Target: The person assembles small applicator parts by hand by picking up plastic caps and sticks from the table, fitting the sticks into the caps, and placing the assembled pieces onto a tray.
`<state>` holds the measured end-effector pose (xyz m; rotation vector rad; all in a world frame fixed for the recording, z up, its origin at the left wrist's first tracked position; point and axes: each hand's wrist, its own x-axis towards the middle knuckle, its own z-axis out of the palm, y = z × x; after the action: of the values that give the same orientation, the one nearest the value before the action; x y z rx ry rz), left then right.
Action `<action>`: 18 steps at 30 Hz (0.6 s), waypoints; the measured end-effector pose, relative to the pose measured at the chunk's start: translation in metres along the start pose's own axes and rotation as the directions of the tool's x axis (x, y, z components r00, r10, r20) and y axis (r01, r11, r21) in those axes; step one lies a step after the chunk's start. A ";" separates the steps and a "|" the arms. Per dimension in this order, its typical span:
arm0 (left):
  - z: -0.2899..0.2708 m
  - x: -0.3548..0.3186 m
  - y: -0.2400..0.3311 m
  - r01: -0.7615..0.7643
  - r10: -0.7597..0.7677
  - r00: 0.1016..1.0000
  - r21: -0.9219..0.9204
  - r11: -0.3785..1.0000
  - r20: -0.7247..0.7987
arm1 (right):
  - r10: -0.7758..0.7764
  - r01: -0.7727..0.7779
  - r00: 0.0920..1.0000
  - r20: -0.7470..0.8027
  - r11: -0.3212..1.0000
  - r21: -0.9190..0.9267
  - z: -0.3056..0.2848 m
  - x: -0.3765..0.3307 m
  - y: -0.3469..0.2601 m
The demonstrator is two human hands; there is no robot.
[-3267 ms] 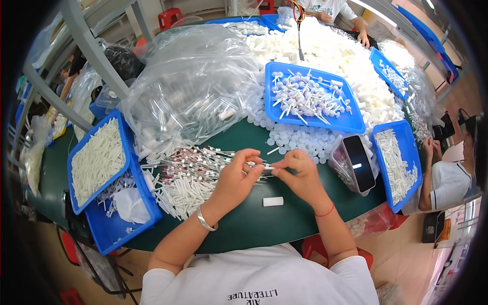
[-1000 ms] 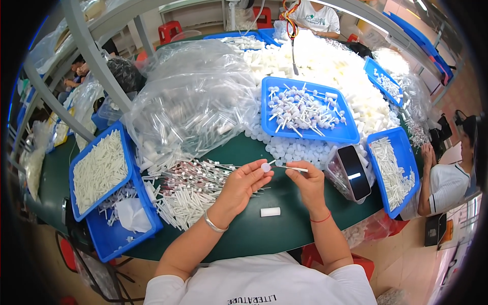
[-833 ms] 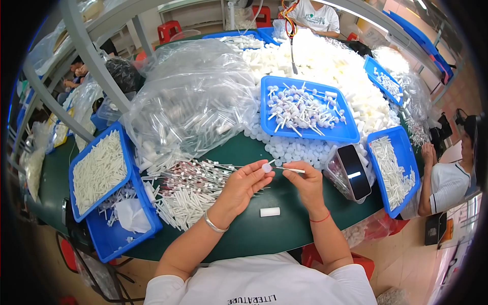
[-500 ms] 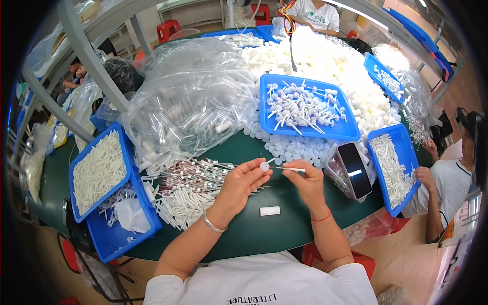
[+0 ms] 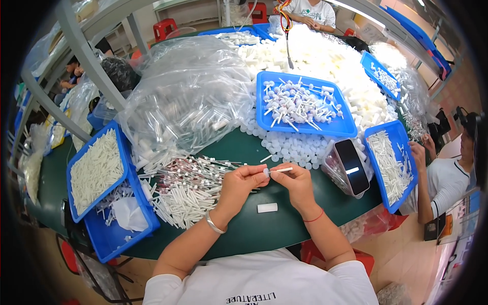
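Right hand (image 5: 295, 186), pinching stick (image 5: 285, 169), moved closer to left hand (image 5: 239, 186), pinching cap (image 5: 266, 173). Suggest steady cap, stick straight, gentle push.

The small white disc (image 5: 266, 173) is partly covered by the fingertips of the left hand (image 5: 238, 187) and right hand (image 5: 296, 186), and whether the white stick (image 5: 284, 169) touches it cannot be told. The contents of the clear bag (image 5: 188, 76) are partly obscured by its folds. The lower blue tray (image 5: 114, 239) is partly hidden under the upper blue tray (image 5: 73, 206). The co-worker (image 5: 314, 11) across the counter (image 5: 229, 244) is cut off by the top edge.
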<state>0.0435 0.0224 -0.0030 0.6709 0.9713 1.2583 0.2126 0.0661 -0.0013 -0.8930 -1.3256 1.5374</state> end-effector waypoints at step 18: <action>0.013 -0.028 0.002 -0.419 0.457 0.885 0.575 0.702 0.087 | -0.310 0.233 0.947 -0.080 0.840 -0.490 -0.003 0.030 -0.045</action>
<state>0.0530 -0.0034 0.0111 1.4256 1.3189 1.4005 0.2130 0.0968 0.0430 -1.0452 -1.6671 0.9095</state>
